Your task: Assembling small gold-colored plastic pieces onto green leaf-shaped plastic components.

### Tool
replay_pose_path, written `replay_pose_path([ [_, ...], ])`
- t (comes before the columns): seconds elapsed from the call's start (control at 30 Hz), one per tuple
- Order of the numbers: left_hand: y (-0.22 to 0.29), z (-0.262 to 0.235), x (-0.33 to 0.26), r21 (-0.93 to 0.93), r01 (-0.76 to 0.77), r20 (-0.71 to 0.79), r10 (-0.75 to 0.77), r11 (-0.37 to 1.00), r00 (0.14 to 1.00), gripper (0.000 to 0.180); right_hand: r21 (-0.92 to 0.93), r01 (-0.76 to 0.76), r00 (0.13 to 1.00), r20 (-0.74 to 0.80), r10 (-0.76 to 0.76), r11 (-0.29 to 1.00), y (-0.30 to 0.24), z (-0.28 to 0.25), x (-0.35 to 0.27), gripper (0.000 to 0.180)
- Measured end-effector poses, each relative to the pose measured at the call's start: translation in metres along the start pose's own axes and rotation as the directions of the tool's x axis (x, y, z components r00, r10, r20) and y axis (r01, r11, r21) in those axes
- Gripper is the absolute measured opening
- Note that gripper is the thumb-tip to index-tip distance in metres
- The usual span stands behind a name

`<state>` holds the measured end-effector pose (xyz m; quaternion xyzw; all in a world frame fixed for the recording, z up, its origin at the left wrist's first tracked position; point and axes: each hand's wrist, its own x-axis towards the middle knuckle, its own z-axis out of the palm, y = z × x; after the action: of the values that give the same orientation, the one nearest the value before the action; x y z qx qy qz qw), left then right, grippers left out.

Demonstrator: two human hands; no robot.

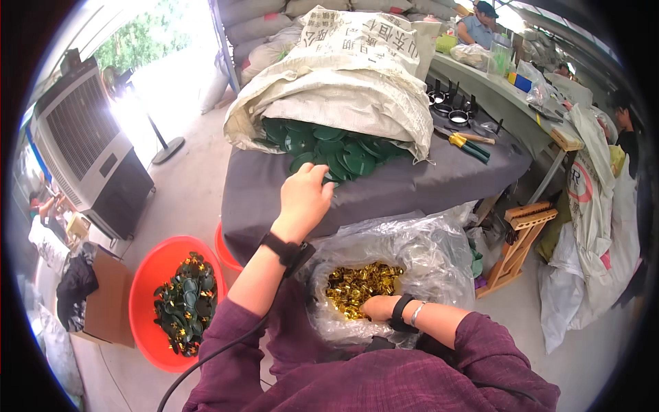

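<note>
Dark green plastic discs spill from the mouth of a large white woven sack lying on a grey-covered table. At the near edge of that pile is my left hand, its fingers bent and closed at the rim of a green disc; the fingertips are partly hidden. Below, a clear plastic bag stands open in front of me with many small shiny gold pieces inside. My right hand reaches into them, and its fingers are sunk out of sight.
On the left floor, a red basin holds dark green pieces with gold bits, near an air cooler. Yellow-and-green pliers and black ring-shaped parts lie right of the sack. A wooden stand stands right. Other people work farther back.
</note>
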<state>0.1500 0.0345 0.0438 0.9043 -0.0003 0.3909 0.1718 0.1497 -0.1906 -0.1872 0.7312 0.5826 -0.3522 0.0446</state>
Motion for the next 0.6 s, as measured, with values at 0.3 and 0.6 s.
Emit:
replay_pose_path([
  [0.3,0.034,0.053,0.063,0.333,-0.084,0.141,0.039,0.939,0.989,0.047,0.013,0.047,0.995,-0.091,-0.046,0.999,-0.004,-0.002,-0.01,0.018],
  [0.6,0.039,0.061,0.082,0.358,0.085,0.172,-0.155,0.93,0.973,0.05,0.001,0.098,0.957,-0.275,-0.094,0.995,0.003,0.004,-0.013,0.017],
])
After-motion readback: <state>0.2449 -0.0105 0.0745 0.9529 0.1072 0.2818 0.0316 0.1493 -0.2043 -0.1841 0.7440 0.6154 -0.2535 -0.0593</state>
